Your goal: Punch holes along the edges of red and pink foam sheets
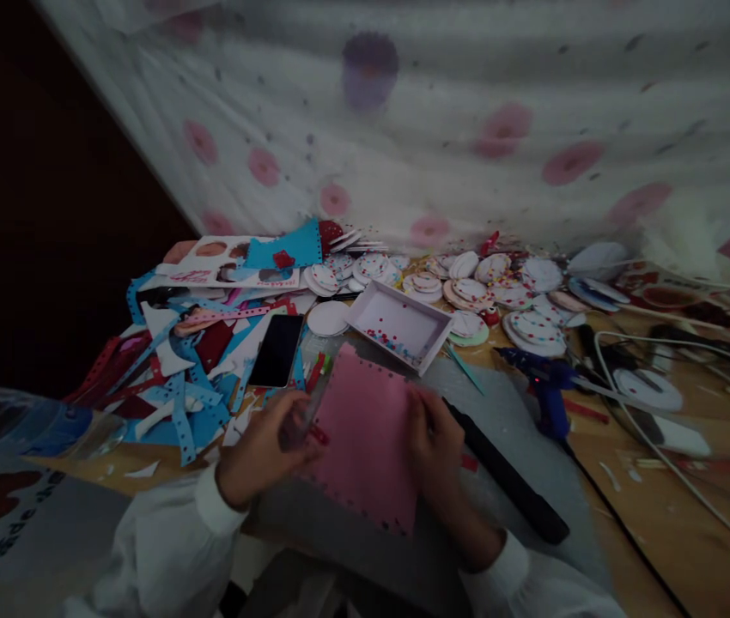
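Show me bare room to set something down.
Best patch: the grey mat between the black stick and the blue glue gun, right of the right hand. The wooden tabletop shows bare at lower right, beside the black cord. Crowded: scraps at left, paper discs along the back.

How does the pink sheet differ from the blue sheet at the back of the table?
Support: the pink sheet is gripped at its edge by the right hand, while the blue sheet lies on other paper.
Surface: a small red piece sits on the blue sheet; the pink sheet's middle looks plain.
Both have dark dots along edges.
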A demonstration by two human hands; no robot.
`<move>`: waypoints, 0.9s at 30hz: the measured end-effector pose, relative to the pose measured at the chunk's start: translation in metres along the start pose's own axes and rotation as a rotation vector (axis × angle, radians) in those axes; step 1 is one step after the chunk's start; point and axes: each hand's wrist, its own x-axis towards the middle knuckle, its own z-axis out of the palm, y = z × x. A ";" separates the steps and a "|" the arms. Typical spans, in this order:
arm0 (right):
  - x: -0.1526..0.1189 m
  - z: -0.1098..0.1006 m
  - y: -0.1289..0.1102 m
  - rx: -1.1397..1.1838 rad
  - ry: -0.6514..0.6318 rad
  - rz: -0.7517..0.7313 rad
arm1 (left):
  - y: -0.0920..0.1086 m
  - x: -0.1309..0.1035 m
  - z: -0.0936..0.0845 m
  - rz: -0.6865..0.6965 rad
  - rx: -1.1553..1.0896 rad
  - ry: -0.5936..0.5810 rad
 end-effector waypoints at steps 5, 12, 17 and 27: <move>0.003 -0.014 -0.002 -0.144 0.223 -0.181 | -0.009 0.000 0.014 0.145 0.138 -0.074; 0.003 -0.010 0.000 -0.178 0.133 -0.203 | 0.005 0.028 0.023 0.030 0.161 0.172; 0.003 -0.008 0.000 -0.197 0.130 -0.181 | -0.006 0.038 0.039 0.083 0.189 0.147; 0.013 -0.017 -0.006 -0.171 0.351 -0.146 | -0.017 0.017 0.018 0.323 0.295 0.076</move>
